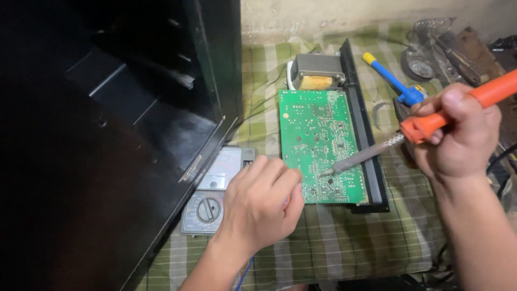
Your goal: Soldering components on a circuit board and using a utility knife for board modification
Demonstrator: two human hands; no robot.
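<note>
A green circuit board (320, 140) lies solder-side up on a black frame (366, 140), with a metal transformer (316, 71) at its far end. My right hand (458, 134) grips an orange-handled soldering iron (425, 126); its tip touches the board near the lower middle. My left hand (261, 202) rests curled at the board's near left corner, with something small and red just showing between the fingers; what it is I cannot tell.
A large black cabinet (107, 134) fills the left side. A grey multimeter (212, 194) lies partly under my left hand. A blue and yellow desoldering pump (390, 81) and glass and metal clutter (431, 48) sit far right on the checked cloth (344, 242).
</note>
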